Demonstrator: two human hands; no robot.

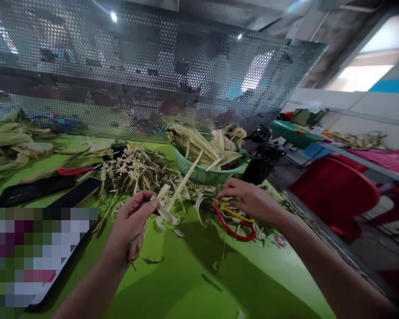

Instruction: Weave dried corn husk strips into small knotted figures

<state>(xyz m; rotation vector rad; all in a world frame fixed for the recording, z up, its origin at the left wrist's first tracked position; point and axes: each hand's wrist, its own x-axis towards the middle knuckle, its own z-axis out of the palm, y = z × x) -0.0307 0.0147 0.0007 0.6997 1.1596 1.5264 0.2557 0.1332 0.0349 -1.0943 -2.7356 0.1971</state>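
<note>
One red-and-black tool (pixel 71 171) lies left of the left hand (pixel 134 215), which pinches a pale husk strip (pixel 167 215) between thumb and fingers. Beyond that hand is a husk heap (pixel 136 166); beyond and between both hands, a green basket (pixel 199 174) holds husks (pixel 194 141). The right hand (pixel 248 197), fingers curled, is at red-and-yellow scissors (pixel 239 238); its grip is unclear.

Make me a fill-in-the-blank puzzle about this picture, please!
1. The left hand holds pale husk strips; the right hand is at the scissors with red and ____ handles.
2. The plastic basket of corn husks is coloured ____.
3. The red plastic chair stands on the picture's ____ side.
Missing words: yellow; green; right.
</note>
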